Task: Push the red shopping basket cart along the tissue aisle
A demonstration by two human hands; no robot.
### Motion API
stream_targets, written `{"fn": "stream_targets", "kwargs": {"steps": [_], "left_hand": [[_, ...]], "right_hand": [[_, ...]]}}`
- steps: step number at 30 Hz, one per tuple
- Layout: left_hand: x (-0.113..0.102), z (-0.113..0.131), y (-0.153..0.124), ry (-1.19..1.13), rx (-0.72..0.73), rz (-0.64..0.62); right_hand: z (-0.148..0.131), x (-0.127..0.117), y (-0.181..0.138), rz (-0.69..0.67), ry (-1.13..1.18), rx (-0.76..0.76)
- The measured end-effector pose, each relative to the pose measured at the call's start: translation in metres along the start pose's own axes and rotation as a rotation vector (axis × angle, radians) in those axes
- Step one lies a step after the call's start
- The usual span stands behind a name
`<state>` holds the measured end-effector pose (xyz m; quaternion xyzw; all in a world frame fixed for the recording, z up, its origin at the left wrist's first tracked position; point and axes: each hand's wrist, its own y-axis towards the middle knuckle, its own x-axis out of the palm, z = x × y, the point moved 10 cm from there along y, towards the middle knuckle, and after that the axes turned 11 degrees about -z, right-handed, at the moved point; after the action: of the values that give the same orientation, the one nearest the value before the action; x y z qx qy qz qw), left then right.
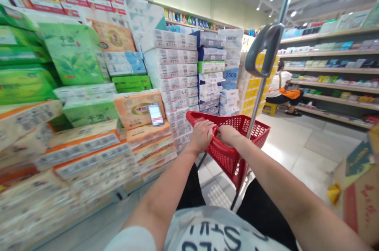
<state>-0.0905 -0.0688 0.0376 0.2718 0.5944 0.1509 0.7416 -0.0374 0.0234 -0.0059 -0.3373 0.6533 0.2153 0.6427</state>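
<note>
A red plastic shopping basket (251, 128) stands on the floor in front of me, tilted, with a grey pull handle (263, 47) on a metal pole rising to the upper right. My left hand (202, 134) lies on the basket's near rim, fingers curled over it. Close beside it, my right hand (226, 133) reaches into the basket at the rim; its fingers are hidden inside. What the basket holds is out of sight.
Stacked packs of tissue and paper (89, 97) fill the left side up to head height. A person (281, 89) sits on a low yellow stool by the shelves (331, 65) at the right. A cardboard box (359, 191) stands at the right edge. Tiled floor (296, 144) runs ahead.
</note>
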Motion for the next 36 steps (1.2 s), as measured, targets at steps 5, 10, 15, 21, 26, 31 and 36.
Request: {"fn": "stream_targets", "kwargs": {"steps": [5,10,15,21,26,31,36], "left_hand": [[0.001,-0.003,0.008,-0.017,0.049,-0.079],[0.009,-0.021,0.030,-0.071,0.020,-0.214],[0.023,-0.041,0.050,0.010,-0.248,-0.369],[0.025,-0.023,0.049,0.210,-0.390,-0.369],[0.024,-0.016,0.046,0.178,-0.361,-0.315],[0.023,-0.022,0.049,0.130,-0.348,-0.255],[0.020,-0.029,0.047,0.004,-0.323,-0.157]], "right_hand": [[0.007,-0.008,0.000,0.045,0.045,0.064],[0.004,-0.032,-0.019,0.183,0.151,0.051],[-0.034,-0.039,-0.080,0.469,0.343,-0.408],[-0.036,-0.012,-0.151,0.882,0.277,-0.632],[-0.041,0.000,-0.168,1.023,0.161,-0.622],[-0.047,0.000,-0.176,1.078,0.127,-0.658],[-0.038,-0.005,-0.177,1.129,0.208,-0.626]]}}
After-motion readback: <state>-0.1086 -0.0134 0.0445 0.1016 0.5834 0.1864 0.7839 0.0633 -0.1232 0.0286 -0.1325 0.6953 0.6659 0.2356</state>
